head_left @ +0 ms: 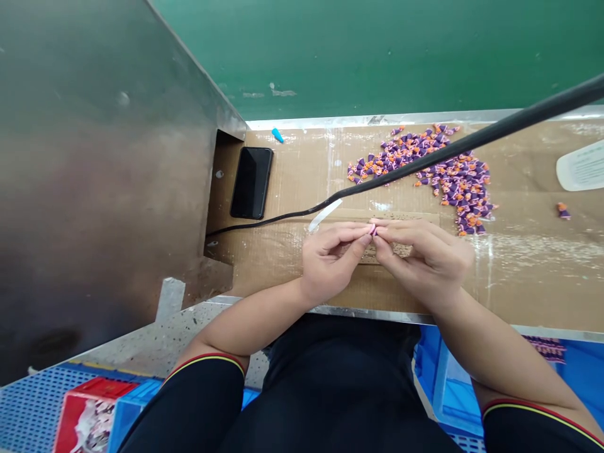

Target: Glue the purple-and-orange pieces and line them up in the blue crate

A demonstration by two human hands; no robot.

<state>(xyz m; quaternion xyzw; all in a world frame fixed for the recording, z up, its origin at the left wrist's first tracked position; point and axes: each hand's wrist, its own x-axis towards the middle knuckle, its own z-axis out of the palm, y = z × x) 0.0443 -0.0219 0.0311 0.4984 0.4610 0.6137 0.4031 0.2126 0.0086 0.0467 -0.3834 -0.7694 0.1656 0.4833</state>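
Observation:
Above the cardboard-covered bench, my left hand [333,258] and my right hand [422,255] meet fingertip to fingertip. Between them they pinch a small purple and pink figurine piece [373,230], mostly covered by the fingers. Beyond my right hand lies a spread heap of small purple, pink and orange figurine pieces [465,182]. One similar loose piece [563,211] rests apart from the heap, farther to the right. A white strip [325,214] lies just past my left hand.
A black cable [396,173] crosses over the bench. At the left stand a metal housing [117,157] and a black phone [251,182], near a small blue cone [277,135]. A white bottle [582,167] lies at right. Blue crates [453,384] and a red crate [70,409] sit below.

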